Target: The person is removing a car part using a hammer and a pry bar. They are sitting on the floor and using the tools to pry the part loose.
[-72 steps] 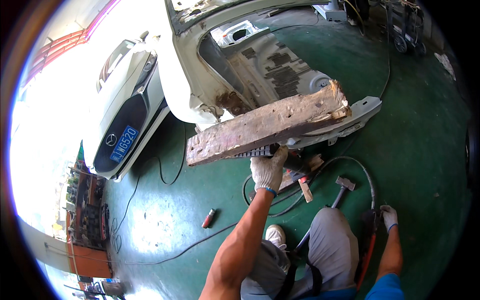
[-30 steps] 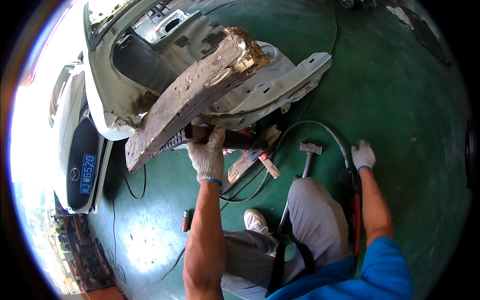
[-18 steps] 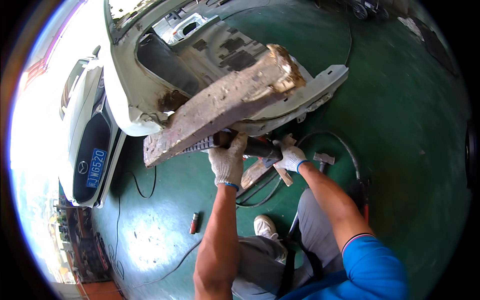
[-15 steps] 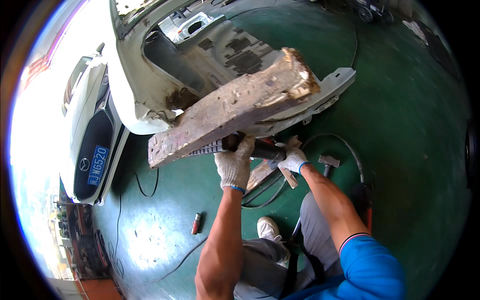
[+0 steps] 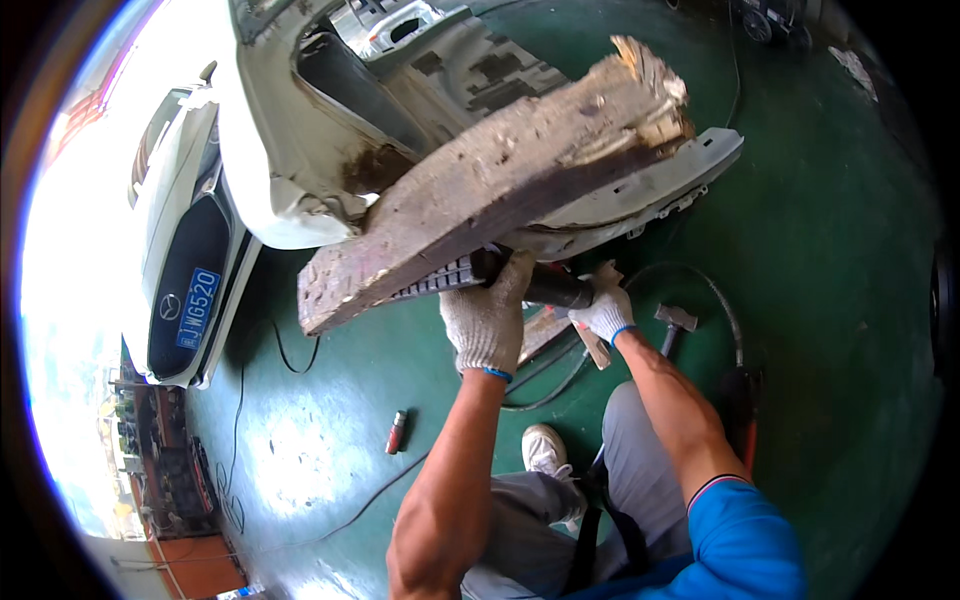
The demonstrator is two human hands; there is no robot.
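A thick, worn wooden beam [image 5: 490, 180] slants across the middle, its right end splintered. The beam rests against or passes just in front of a white car body section [image 5: 290, 190] with a crumpled lower corner. Below the beam, a black cylindrical tool [image 5: 555, 287] with a ribbed section runs from under it toward the right. My left hand [image 5: 485, 325], in a white knit glove, is closed around this cylinder. At its right end, my gloved right hand [image 5: 606, 306] is closed on it, though some fingers are hidden. Wooden slats [image 5: 590, 345] lie below the right hand.
A hammer [image 5: 677, 318] stands near my right forearm, beside a curved hose [image 5: 730, 310]. A small red-and-silver can or canister [image 5: 396, 432] lies on the green floor. Another white car [image 5: 180, 250] is at left. Cables [image 5: 360, 515] cross the floor.
The view has shifted slightly. The beam's splintered end now appears higher and farther right. Both hands keep their places on the black cylinder.
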